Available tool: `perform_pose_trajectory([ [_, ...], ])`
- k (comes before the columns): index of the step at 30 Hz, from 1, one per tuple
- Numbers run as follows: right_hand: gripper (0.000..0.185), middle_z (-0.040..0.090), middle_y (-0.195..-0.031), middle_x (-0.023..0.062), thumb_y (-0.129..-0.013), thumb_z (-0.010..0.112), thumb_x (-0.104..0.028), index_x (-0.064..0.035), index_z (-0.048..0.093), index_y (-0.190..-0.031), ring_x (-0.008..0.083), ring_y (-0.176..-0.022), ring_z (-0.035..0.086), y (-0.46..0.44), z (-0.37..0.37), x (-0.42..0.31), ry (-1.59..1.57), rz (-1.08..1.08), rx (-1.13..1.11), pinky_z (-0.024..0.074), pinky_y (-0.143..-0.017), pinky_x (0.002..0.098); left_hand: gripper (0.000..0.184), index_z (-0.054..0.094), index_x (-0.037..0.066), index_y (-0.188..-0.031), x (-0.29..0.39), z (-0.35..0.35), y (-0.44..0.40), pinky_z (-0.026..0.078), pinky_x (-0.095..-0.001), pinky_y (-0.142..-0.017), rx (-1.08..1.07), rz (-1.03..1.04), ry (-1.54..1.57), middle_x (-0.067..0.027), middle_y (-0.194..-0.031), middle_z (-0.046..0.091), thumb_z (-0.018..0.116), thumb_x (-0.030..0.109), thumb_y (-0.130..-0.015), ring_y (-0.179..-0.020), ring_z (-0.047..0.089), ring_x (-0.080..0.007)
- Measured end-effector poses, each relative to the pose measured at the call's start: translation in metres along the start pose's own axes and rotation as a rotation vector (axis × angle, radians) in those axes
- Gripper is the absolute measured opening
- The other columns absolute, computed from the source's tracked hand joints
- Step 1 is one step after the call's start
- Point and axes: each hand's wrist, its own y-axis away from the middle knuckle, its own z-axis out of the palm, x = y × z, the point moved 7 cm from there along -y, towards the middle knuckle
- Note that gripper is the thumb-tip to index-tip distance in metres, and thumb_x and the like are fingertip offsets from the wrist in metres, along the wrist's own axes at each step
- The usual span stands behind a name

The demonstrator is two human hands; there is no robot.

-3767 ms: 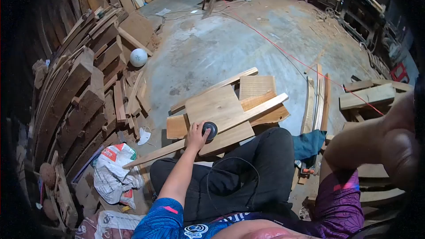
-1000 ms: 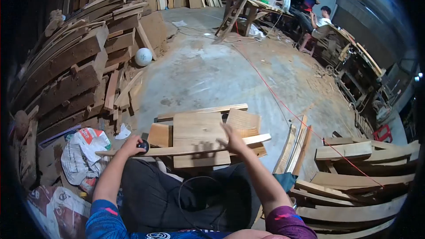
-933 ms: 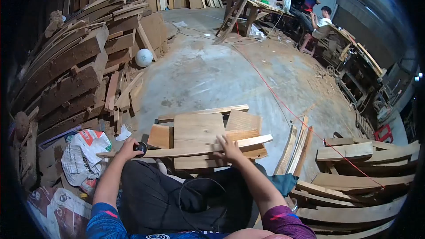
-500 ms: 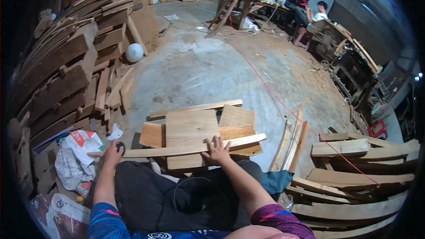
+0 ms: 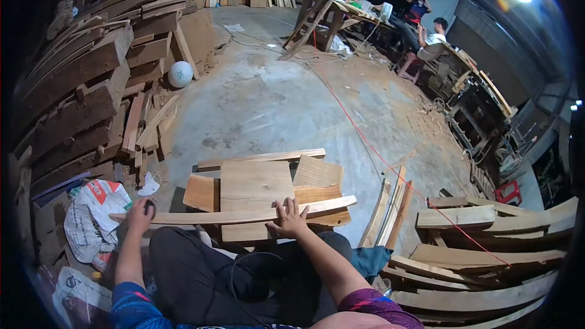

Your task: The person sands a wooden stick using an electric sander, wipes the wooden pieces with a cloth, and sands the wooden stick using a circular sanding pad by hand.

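Observation:
My left hand grips a round black tool at the left end of a long narrow wood strip. My right hand lies on the strip right of its middle, fingers spread. Under the strip are a square board, a darker block at its left and a grained board at its right. Behind them lies another strip. The underside of the black tool is hidden.
A tall wood stack stands left, with a white ball beside it. A white sack lies near my left knee. Curved planks are piled right. A red cord crosses the floor. People sit at a far table.
My left hand has slid with the black tool from mid-strip to its left end. My right hand, formerly raised near the camera, has come down onto the strip. The view has tilted up.

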Motion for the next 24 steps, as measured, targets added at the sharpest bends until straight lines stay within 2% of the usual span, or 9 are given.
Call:
perform_pose_trajectory([
  [1, 0.099, 0.009, -0.162, 0.0258, -0.082, 0.048, -0.079, -0.0231, 0.018, -0.158, 0.0443, -0.151, 0.001, 0.001, 0.0, -0.001, 0.006, -0.01, 0.014, -0.0022, -0.106, 0.0791, 0.041, 0.06, 0.011, -0.126, -0.034, -0.001, 0.006, 0.05, -0.049, -0.089, 0.049, -0.108, -0.08, -0.0173, -0.113, 0.062, 0.06, 0.033, -0.091, -0.102, 0.061, -0.0403],
  [2, 0.098, 0.009, -0.162, 0.0259, -0.082, 0.048, -0.079, -0.023, 0.019, -0.158, 0.0441, -0.151, 0.001, 0.002, 0.0, -0.001, 0.017, -0.022, 0.025, -0.002, -0.106, 0.0788, 0.039, 0.06, 0.01, -0.125, -0.061, 0.001, 0.012, 0.049, -0.0501, -0.086, 0.221, -0.09, 0.059, -0.0187, -0.111, 0.061, 0.06, 0.033, -0.093, -0.1, 0.061, -0.0413],
  [4, 0.099, 0.009, -0.162, 0.026, -0.082, 0.048, -0.079, -0.0226, 0.019, -0.158, 0.0441, -0.151, 0.001, -0.001, 0.003, -0.002, 0.034, -0.022, 0.027, -0.002, -0.106, 0.0786, 0.039, 0.06, 0.009, -0.125, -0.055, -0.003, 0.012, 0.05, -0.0499, -0.085, 0.22, -0.085, -0.019, -0.0187, -0.109, 0.061, 0.06, 0.033, -0.094, -0.099, 0.061, -0.0412],
  [11, 0.101, 0.007, -0.162, 0.0256, -0.081, 0.049, -0.081, -0.022, 0.017, -0.157, 0.0445, -0.151, 0.001, -0.003, 0.001, -0.004, 0.009, -0.008, -0.008, -0.0017, -0.106, 0.0793, 0.042, 0.062, 0.007, -0.121, 0.061, 0.03, -0.002, 0.037, -0.0453, -0.104, -0.062, 0.343, -0.012, -0.0151, -0.122, 0.061, 0.061, 0.035, -0.09, -0.114, 0.054, -0.0382],
  [13, 0.101, 0.007, -0.162, 0.0246, -0.082, 0.049, -0.08, -0.0223, 0.017, -0.158, 0.0443, -0.151, 0.001, -0.003, 0.004, -0.002, 0.007, -0.006, -0.011, -0.0022, -0.106, 0.0792, 0.041, 0.062, 0.009, -0.121, 0.027, 0.021, 0.0, 0.036, -0.0463, -0.105, -0.06, 0.172, 0.07, -0.0153, -0.119, 0.062, 0.06, 0.036, -0.09, -0.114, 0.054, -0.0367],
  [16, 0.1, 0.007, -0.162, 0.0255, -0.082, 0.048, -0.08, -0.0219, 0.018, -0.157, 0.045, -0.15, 0.001, -0.002, 0.007, -0.002, 0.016, -0.013, 0.024, -0.002, -0.106, 0.0794, 0.039, 0.06, 0.009, -0.124, -0.055, -0.01, 0.014, 0.039, -0.0482, -0.097, 0.169, -0.117, -0.144, -0.0157, -0.117, 0.063, 0.054, 0.036, -0.097, -0.112, 0.056, -0.036],
  [18, 0.099, 0.007, -0.162, 0.0262, -0.083, 0.047, -0.08, -0.0203, 0.019, -0.157, 0.0455, -0.15, 0.001, -0.001, 0.005, -0.004, 0.023, -0.009, 0.003, -0.0021, -0.105, 0.0795, 0.044, 0.06, 0.01, -0.128, -0.08, -0.035, 0.029, 0.035, -0.0522, -0.103, 0.152, -0.383, -0.269, -0.0132, -0.12, 0.062, 0.053, 0.041, -0.097, -0.117, 0.055, -0.0335],
  [21, 0.095, 0.007, -0.162, 0.0269, -0.086, 0.046, -0.077, -0.0175, 0.023, -0.156, 0.0465, -0.15, 0.0, 0.0, 0.001, -0.006, 0.018, -0.029, 0.005, -0.0025, -0.105, 0.0798, 0.042, 0.06, 0.012, -0.128, -0.087, -0.011, 0.016, 0.035, -0.0519, -0.101, 0.255, -0.176, -0.195, -0.0123, -0.119, 0.062, 0.055, 0.039, -0.096, -0.116, 0.056, -0.0326],
  [24, 0.096, 0.007, -0.162, 0.0271, -0.086, 0.043, -0.079, -0.0182, 0.021, -0.157, 0.0463, -0.15, -0.001, -0.002, 0.005, -0.004, -0.004, -0.026, 0.015, -0.0037, -0.105, 0.0797, 0.037, 0.062, 0.011, -0.121, 0.0, 0.018, 0.007, 0.034, -0.0545, -0.103, 0.0, 0.028, -0.012, -0.0119, -0.117, 0.062, 0.061, 0.033, -0.091, -0.114, 0.056, -0.0323],
])
